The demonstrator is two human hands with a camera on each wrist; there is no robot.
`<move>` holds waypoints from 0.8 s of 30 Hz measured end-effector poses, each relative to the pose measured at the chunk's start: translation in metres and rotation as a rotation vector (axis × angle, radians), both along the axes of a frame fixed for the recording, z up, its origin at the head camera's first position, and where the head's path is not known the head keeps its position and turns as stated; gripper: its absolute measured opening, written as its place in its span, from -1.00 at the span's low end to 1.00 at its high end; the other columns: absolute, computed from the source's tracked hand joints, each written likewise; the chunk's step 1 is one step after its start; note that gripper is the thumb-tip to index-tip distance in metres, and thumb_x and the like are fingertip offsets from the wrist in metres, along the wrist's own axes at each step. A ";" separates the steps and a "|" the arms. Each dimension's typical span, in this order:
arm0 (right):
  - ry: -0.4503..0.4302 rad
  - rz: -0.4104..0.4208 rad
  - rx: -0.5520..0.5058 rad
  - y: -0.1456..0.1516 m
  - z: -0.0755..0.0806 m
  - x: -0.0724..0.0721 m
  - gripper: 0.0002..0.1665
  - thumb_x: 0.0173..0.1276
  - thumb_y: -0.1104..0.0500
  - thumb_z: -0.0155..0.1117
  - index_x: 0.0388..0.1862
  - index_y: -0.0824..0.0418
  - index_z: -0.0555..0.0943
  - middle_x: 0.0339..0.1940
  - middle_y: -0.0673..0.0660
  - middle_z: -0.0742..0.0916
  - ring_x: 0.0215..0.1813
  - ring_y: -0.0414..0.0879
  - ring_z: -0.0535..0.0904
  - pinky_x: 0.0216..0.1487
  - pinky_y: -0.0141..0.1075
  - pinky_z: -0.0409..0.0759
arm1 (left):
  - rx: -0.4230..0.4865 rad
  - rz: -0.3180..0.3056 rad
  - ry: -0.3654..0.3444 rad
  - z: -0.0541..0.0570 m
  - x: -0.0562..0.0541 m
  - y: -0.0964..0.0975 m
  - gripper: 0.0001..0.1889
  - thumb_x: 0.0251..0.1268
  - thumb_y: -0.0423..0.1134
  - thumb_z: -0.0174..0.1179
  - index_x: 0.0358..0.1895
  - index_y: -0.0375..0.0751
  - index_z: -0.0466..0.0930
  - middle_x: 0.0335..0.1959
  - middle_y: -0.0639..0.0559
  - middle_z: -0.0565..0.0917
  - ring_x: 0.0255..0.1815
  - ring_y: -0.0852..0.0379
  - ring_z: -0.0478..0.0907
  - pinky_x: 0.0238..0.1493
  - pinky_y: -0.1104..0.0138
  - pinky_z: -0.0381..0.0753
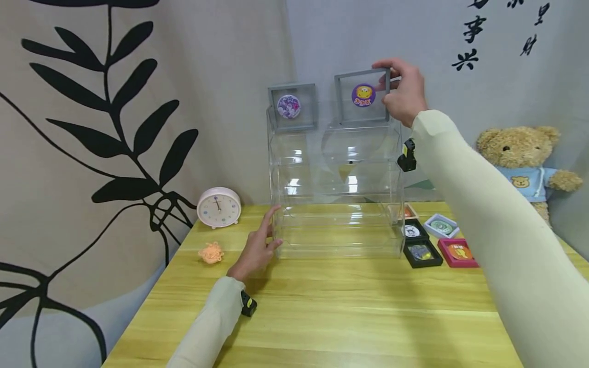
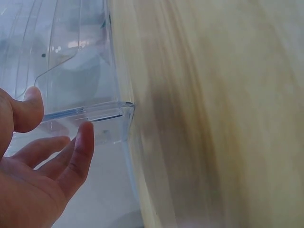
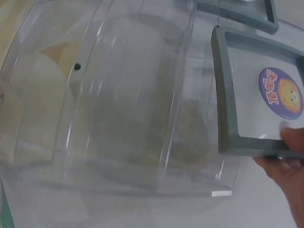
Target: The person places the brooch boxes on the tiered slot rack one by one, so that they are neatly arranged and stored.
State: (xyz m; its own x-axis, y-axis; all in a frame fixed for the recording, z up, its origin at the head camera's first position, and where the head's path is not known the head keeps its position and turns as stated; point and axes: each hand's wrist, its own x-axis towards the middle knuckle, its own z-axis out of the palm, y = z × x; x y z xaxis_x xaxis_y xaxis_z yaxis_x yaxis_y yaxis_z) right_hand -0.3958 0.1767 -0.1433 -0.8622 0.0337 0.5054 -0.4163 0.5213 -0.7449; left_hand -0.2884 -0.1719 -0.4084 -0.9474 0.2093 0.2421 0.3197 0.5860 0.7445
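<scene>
My right hand (image 1: 406,92) holds a square grey frame (image 1: 347,110) by its right side. Inside its clear window is a round purple badge (image 1: 363,95) with a yellow character. The frame stands slightly tilted at the top tier of a clear stepped display rack (image 1: 338,222); whether it touches the rack I cannot tell. To its left, a second grey frame (image 1: 308,112) with a purple-and-white badge (image 1: 289,106) stands on that top tier. Low on the rack's left side, my left hand (image 1: 257,250) grips the side panel, thumb and fingers (image 2: 78,161) on either side of its edge.
Right of the rack lie several small framed badges, including black frames (image 1: 423,254), a red one (image 1: 459,253) and a pale one (image 1: 442,226). A teddy bear (image 1: 520,153) sits behind them. At the left are a pink clock (image 1: 219,207) and an orange ornament (image 1: 211,253).
</scene>
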 end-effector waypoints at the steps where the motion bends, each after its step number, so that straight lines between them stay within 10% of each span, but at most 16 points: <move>1: 0.005 -0.001 -0.012 -0.003 0.000 -0.001 -0.07 0.19 0.67 -0.03 0.37 -0.13 0.52 -0.17 -0.17 0.52 0.04 -0.13 0.60 -0.39 -0.58 0.54 | 0.000 -0.001 0.005 0.000 0.000 0.000 -0.05 0.39 -0.46 0.17 0.54 0.57 -0.08 0.41 -0.45 0.41 0.32 -0.36 0.53 0.09 -0.07 0.73; 14: 0.103 -0.097 -0.018 -0.029 0.016 -0.003 -0.09 0.21 0.66 -0.06 0.26 -0.20 0.63 0.19 0.00 0.67 0.11 -0.19 0.62 -0.25 -0.62 0.60 | 0.033 -0.019 0.020 0.003 0.002 0.003 -0.07 0.33 -0.52 0.19 0.60 0.30 -0.03 0.38 -0.45 0.44 0.26 -0.39 0.57 0.04 -0.01 0.77; 24: 0.138 -0.112 0.154 -0.043 0.003 -0.016 -0.21 0.18 0.66 -0.05 0.11 -0.04 0.73 -0.10 -0.11 0.58 -0.04 -0.25 0.48 0.01 -0.52 0.61 | 0.004 -0.027 0.049 -0.002 0.000 -0.002 -0.08 0.36 -0.51 0.19 0.61 0.27 -0.05 0.35 -0.48 0.47 0.24 -0.37 0.59 0.03 0.01 0.78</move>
State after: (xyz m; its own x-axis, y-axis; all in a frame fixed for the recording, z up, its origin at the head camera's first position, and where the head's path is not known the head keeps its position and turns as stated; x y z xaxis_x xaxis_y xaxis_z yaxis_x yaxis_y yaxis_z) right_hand -0.4113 0.1336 -0.1399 -0.7799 0.0381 0.6247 -0.4420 0.6732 -0.5928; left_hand -0.2885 -0.1741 -0.4103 -0.9285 0.2337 0.2885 0.3713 0.5737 0.7301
